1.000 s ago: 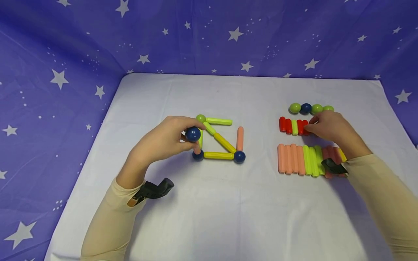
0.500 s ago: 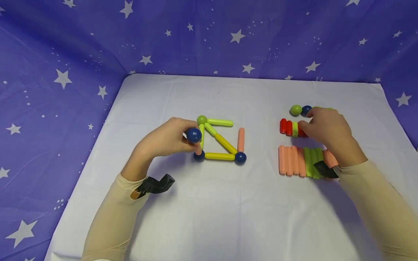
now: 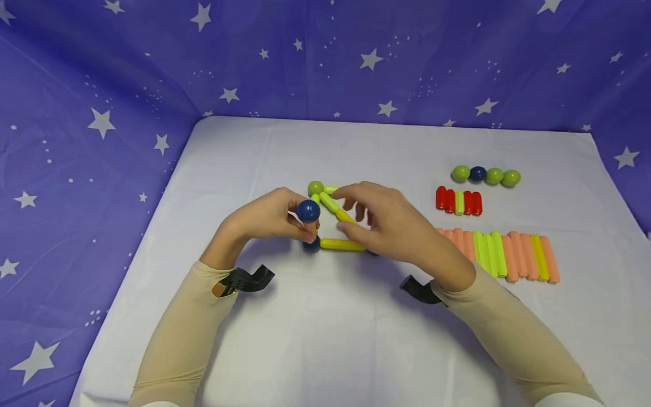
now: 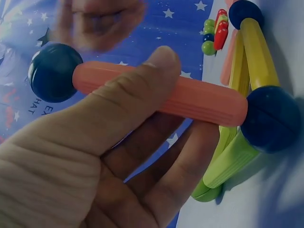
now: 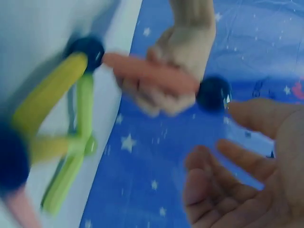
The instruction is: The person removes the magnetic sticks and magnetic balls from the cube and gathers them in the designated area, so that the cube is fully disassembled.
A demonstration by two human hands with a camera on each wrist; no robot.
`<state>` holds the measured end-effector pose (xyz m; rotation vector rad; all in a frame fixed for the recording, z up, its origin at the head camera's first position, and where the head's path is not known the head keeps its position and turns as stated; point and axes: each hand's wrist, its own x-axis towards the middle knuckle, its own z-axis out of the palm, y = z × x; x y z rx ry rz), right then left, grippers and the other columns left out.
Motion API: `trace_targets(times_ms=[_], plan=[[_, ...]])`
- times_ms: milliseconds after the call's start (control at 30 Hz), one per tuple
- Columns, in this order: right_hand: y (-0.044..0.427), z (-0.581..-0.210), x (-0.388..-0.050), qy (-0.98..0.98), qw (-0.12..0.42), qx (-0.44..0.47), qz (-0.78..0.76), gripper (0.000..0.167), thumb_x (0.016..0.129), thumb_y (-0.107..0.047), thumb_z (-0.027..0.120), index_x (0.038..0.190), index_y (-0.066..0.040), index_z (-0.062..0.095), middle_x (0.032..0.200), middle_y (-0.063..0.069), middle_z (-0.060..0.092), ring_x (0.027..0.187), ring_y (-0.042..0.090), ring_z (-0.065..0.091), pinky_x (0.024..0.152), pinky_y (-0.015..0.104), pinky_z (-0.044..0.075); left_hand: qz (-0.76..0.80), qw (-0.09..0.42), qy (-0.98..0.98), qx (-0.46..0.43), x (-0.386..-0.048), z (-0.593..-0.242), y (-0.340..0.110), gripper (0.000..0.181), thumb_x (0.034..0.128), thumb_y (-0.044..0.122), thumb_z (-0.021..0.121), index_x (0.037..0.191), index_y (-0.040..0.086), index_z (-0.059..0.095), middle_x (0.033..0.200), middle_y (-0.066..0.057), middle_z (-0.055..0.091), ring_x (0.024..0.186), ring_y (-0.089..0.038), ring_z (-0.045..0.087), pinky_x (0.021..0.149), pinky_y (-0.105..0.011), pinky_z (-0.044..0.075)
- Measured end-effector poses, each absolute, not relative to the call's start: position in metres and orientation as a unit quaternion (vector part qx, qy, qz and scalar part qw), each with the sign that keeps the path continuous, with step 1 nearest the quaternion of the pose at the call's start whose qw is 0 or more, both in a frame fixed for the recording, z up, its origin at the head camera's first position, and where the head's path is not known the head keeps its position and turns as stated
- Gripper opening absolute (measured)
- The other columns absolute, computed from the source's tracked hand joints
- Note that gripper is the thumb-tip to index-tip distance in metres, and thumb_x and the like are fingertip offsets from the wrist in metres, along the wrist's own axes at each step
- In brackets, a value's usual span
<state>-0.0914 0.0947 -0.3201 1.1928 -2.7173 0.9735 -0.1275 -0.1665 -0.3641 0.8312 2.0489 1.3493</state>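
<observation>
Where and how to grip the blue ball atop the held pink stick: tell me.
I'd pinch the blue ball across its middle, coming from above and the right. It is round and caps the pink stick, which the left hand holds below it from the left, so its top and right side look free for the right hand.

Rod frame (image 3: 330,203) on table (image 3: 315,328), to its right — rear ball row (image 3: 478,174), middle rod row (image 3: 459,203), front rod row (image 3: 500,254)

Glossy blue ball (image 3: 308,211), matt tablecloth (image 3: 325,333)
</observation>
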Motion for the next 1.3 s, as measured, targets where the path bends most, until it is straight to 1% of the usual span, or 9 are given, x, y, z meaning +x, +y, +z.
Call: trace_targets(times_ms=[100,267,400,533,700,833,1067,1200,1300], plan=[[0.071,-0.326,-0.092,-0.837,0.034,0.432,0.333,0.049,0.087,-0.028,0.074,0.132,-0.016,0.057,0.104,-0.003,0.056,0.076,0.010,0.050,0.058,0.025,0.045,0.496,0.259,0.768,0.312,-0.128,-0.365,-0.167,0.017,0.0776,0.003,0.082,0.090,0.006,0.071,0.087,-0.005,0.069,0.083,-0.020,0.065,0.078,-0.035,0.055],[0.052,-0.333,-0.094,-0.819,0.057,0.451,0.350,0.041,0.085,-0.021,0.077,0.123,-0.013,0.063,0.099,-0.003,0.056,0.077,0.014,0.052,0.063,0.026,0.044,0.470,0.230,0.790,0.318,-0.127,-0.365,-0.166,0.021,0.0757,0.007,0.083,0.093,0.009,0.071,0.084,-0.002,0.068,0.076,-0.016,0.061,0.072,-0.034,0.056],[0.052,-0.334,-0.095,-0.807,0.045,0.423,0.409,0.038,0.084,-0.020,0.079,0.118,-0.012,0.065,0.094,-0.006,0.058,0.075,0.013,0.054,0.062,0.026,0.045,0.450,0.217,0.803,0.327,-0.126,-0.364,-0.164,0.018,0.0770,0.008,0.083,0.090,0.011,0.071,0.082,0.002,0.069,0.076,-0.014,0.063,0.072,-0.032,0.056],[0.064,-0.323,-0.095,-0.774,0.037,0.362,0.518,0.040,0.085,-0.013,0.077,0.122,-0.010,0.063,0.099,-0.003,0.063,0.076,0.012,0.058,0.064,0.028,0.049,0.430,0.214,0.813,0.329,-0.124,-0.362,-0.162,0.014,0.0779,0.010,0.083,0.083,0.014,0.070,0.082,0.006,0.070,0.084,-0.012,0.067,0.073,-0.031,0.055],[0.105,-0.313,-0.102,-0.785,0.034,0.280,0.552,0.044,0.085,0.000,0.073,0.127,-0.013,0.063,0.111,0.002,0.064,0.087,0.017,0.063,0.078,0.028,0.053,0.416,0.218,0.825,0.314,-0.122,-0.358,-0.161,0.017,0.0763,0.010,0.084,0.078,0.016,0.068,0.082,0.006,0.070,0.087,-0.011,0.066,0.071,-0.032,0.054],[0.152,-0.320,-0.107,-0.836,-0.001,0.187,0.516,0.045,0.086,-0.002,0.071,0.127,-0.020,0.064,0.112,0.003,0.064,0.091,0.019,0.065,0.076,0.025,0.053,0.416,0.222,0.825,0.311,-0.122,-0.358,-0.160,0.017,0.0757,0.009,0.084,0.078,0.014,0.068,0.083,0.004,0.070,0.087,-0.013,0.066,0.070,-0.033,0.053],[0.241,-0.339,-0.121,-0.914,-0.021,0.081,0.397,0.042,0.091,-0.028,0.070,0.132,-0.021,0.062,0.118,0.002,0.053,0.091,0.019,0.062,0.066,0.022,0.052,0.425,0.231,0.821,0.304,-0.122,-0.359,-0.160,0.018,0.0764,0.008,0.084,0.079,0.013,0.067,0.085,0.002,0.069,0.088,-0.014,0.067,0.071,-0.033,0.055],[0.288,-0.347,-0.131,-0.951,-0.018,0.015,0.309,0.057,0.090,-0.043,0.066,0.138,-0.014,0.055,0.119,0.012,0.055,0.096,0.027,0.057,0.064,0.020,0.049,0.423,0.229,0.821,0.308,-0.121,-0.359,-0.161,0.018,0.0758,0.010,0.084,0.079,0.014,0.067,0.085,0.003,0.069,0.087,-0.013,0.067,0.070,-0.033,0.054],[0.320,-0.354,-0.140,-0.965,-0.023,-0.030,0.258,0.065,0.091,-0.048,0.063,0.140,-0.007,0.051,0.118,0.021,0.056,0.100,0.035,0.054,0.063,0.027,0.049,0.424,0.226,0.819,0.315,-0.121,-0.358,-0.160,0.019,0.0754,0.010,0.085,0.079,0.014,0.067,0.085,0.002,0.069,0.087,-0.014,0.067,0.070,-0.033,0.054]])
